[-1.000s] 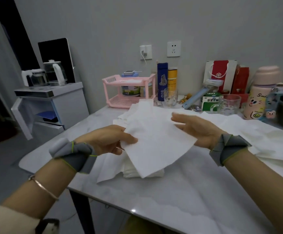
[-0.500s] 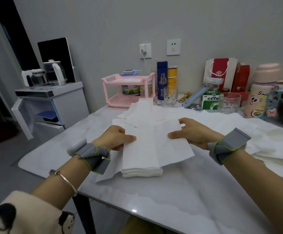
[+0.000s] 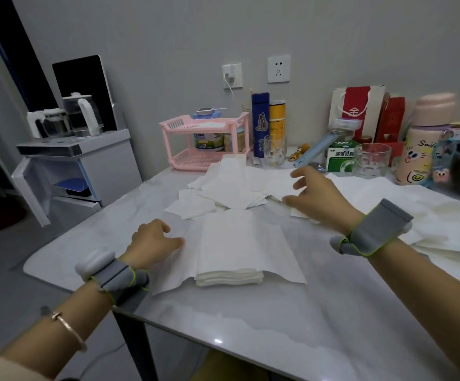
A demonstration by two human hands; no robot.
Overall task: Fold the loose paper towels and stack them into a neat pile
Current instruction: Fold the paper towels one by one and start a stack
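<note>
Right hand point(image 3: 319, 198) off pile point(image 3: 234, 243), over loose towels point(image 3: 223, 185) | white table point(image 3: 250, 325) | grey wall point(image 3: 168, 45)

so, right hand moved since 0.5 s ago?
Yes: right hand left the folded white paper-towel stack, reaching back toward the clear glass mug.

On table point(image 3: 250, 325): folded pile point(image 3: 230, 243) in front, loose towels point(image 3: 228, 185) behind it, rack point(image 3: 195, 160) behind those

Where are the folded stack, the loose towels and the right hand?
folded stack point(image 3: 228, 279), head view, its layered front edge.
loose towels point(image 3: 223, 188), head view, middle of the top sheet.
right hand point(image 3: 319, 198), head view, back of the hand.
</note>
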